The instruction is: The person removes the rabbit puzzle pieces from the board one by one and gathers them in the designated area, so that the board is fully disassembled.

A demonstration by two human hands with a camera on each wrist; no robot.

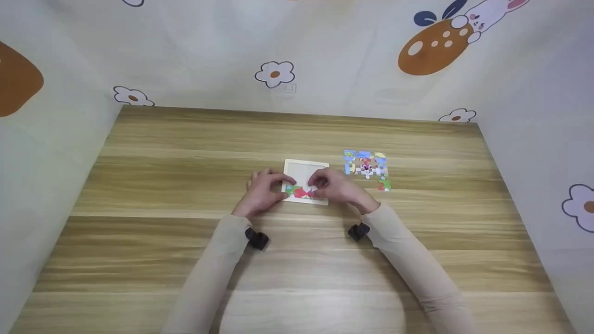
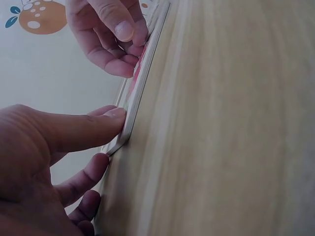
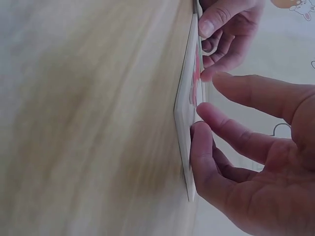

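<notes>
A white puzzle tray [image 1: 306,161] lies on the table, with a row of green and red jigsaw pieces [image 1: 301,193] along its near side. My left hand [image 1: 264,189] holds the tray at its near left corner, thumb [image 2: 106,129] on the rim and index finger reaching over the inside. Over the right part of the tray is my right hand [image 1: 335,185]. Its thumb and bent fingers [image 3: 202,147] are at the pieces and the rim, with a gap between thumb and index finger and no piece visible there.
Right of the tray, several joined jigsaw pieces [image 1: 366,164] show an animal face against blue. A green and red piece [image 1: 384,186] sits at their lower right. The wooden table [image 1: 162,185] meets printed cloth walls [image 1: 199,60] at the back and sides.
</notes>
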